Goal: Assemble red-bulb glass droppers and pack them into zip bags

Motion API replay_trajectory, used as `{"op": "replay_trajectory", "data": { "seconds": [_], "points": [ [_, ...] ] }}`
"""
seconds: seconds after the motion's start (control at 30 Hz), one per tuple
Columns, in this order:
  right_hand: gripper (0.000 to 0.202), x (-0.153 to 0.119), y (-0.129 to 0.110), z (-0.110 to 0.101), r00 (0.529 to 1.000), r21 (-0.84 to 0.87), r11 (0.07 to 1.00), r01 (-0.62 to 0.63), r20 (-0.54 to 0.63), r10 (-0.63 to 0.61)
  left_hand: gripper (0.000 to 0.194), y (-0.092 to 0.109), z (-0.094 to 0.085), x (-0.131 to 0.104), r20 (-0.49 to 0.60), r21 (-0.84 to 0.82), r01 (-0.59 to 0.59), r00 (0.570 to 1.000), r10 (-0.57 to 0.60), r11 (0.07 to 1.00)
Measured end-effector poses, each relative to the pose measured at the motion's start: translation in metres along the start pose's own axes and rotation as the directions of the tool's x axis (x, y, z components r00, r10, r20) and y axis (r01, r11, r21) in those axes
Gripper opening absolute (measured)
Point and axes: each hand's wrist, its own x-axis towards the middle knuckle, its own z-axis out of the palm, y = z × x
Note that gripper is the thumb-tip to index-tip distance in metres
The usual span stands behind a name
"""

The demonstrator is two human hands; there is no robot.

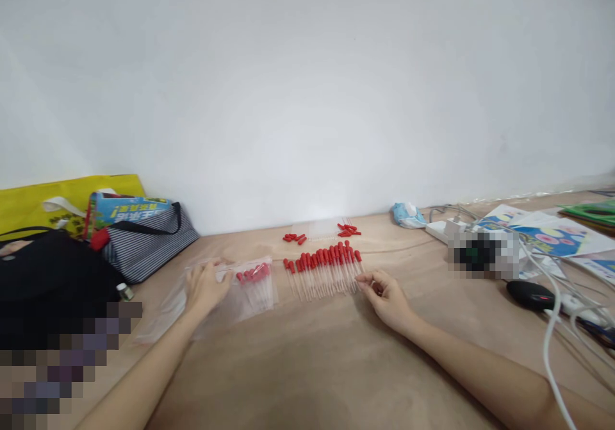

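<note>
Resting L hand [205, 288], thumb apart, on clear bag [229, 309]; R hand [390, 302] by red-topped droppers [325, 268], grip unclear

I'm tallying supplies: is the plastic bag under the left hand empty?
Not empty: red-topped droppers show through the plastic bag under the left hand.

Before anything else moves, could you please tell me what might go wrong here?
The right hand, close beside the row of droppers, could knock some askew. The loose red bulbs might roll if the table is bumped. The plastic bag under the left hand might slide.
</note>
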Motion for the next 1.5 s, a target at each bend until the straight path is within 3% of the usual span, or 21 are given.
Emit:
{"op": "replay_trajectory", "data": {
  "seconds": [0.1, 0.27, 0.43, 0.6, 0.73, 0.8, 0.87, 0.9, 0.93, 1.0, 1.1, 1.13, 1.17, 1.27, 1.33, 1.5],
  "points": [
    [0.023, 0.008, 0.007, -0.003, 0.999, -0.056, 0.998, 0.015, -0.049, -0.017, 0.052, -0.019, -0.011, -0.004, 0.014, 0.304, -0.028, 1.000, 0.025, 0.952],
    [0.026, 0.032, 0.025, -0.013, 0.991, -0.183, 0.982, -0.049, -0.133, 0.024, 0.071, -0.043, -0.006, -0.010, 0.185, 0.559, -0.040, 0.980, -0.077, 0.828],
    [0.027, 0.052, 0.044, -0.019, 0.976, -0.276, 0.946, -0.169, -0.184, 0.121, 0.050, -0.048, -0.001, -0.009, 0.195, 0.595, -0.114, 0.981, -0.005, 0.796],
    [0.020, 0.066, 0.046, -0.017, 0.973, -0.308, 0.924, -0.226, -0.120, 0.198, 0.038, -0.049, -0.011, -0.008, 0.219, 0.585, -0.169, 0.975, 0.046, 0.793],
    [0.025, 0.075, 0.040, -0.009, 0.957, -0.353, 0.891, -0.287, -0.069, 0.281, 0.035, -0.038, -0.026, -0.010, 0.077, 0.537, -0.183, 0.983, 0.169, 0.823],
    [0.026, 0.080, 0.037, -0.006, 0.946, -0.378, 0.870, -0.317, -0.059, 0.318, 0.037, -0.026, -0.032, -0.017, 0.014, 0.462, -0.263, 0.957, 0.290, 0.847],
    [0.023, 0.084, 0.034, -0.002, 0.935, -0.394, 0.854, -0.340, -0.048, 0.350, 0.039, -0.008, -0.032, -0.031, 0.060, 0.289, -0.468, 0.879, 0.472, 0.835],
    [0.022, 0.086, 0.033, -0.001, 0.930, -0.397, 0.848, -0.351, -0.041, 0.366, 0.039, 0.003, -0.029, -0.041, 0.150, 0.175, -0.595, 0.804, 0.576, 0.784],
    [0.021, 0.087, 0.032, 0.000, 0.924, -0.396, 0.843, -0.364, -0.035, 0.382, 0.038, 0.014, -0.024, -0.053, 0.256, 0.052, -0.697, 0.701, 0.666, 0.715],
    [0.023, 0.090, 0.030, 0.003, 0.909, -0.385, 0.834, -0.394, -0.030, 0.416, 0.040, 0.036, -0.012, -0.081, 0.461, -0.194, -0.805, 0.430, 0.776, 0.561],
    [0.025, 0.092, 0.028, 0.003, 0.884, -0.332, 0.829, -0.451, -0.038, 0.466, 0.040, 0.063, 0.004, -0.115, 0.594, -0.363, -0.815, 0.172, 0.786, 0.452],
    [0.025, 0.093, 0.028, 0.003, 0.877, -0.301, 0.831, -0.468, -0.039, 0.479, 0.041, 0.068, 0.007, -0.122, 0.620, -0.380, -0.812, 0.132, 0.773, 0.444],
    [0.025, 0.093, 0.028, 0.001, 0.870, -0.264, 0.835, -0.483, -0.038, 0.491, 0.043, 0.071, 0.008, -0.126, 0.644, -0.379, -0.807, 0.123, 0.755, 0.454],
    [0.026, 0.090, 0.029, -0.006, 0.856, -0.109, 0.850, -0.516, -0.014, 0.517, 0.045, 0.071, 0.003, -0.127, 0.669, -0.349, -0.780, 0.180, 0.721, 0.519],
    [0.026, 0.085, 0.029, -0.012, 0.857, 0.023, 0.856, -0.516, 0.015, 0.516, 0.045, 0.065, -0.004, -0.123, 0.673, -0.357, -0.766, 0.187, 0.716, 0.535],
    [0.024, 0.060, 0.019, -0.028, 0.889, 0.296, 0.847, -0.442, 0.022, 0.457, 0.045, 0.056, -0.010, -0.123, 0.722, -0.382, -0.766, 0.102, 0.685, 0.517]
  ]
}}
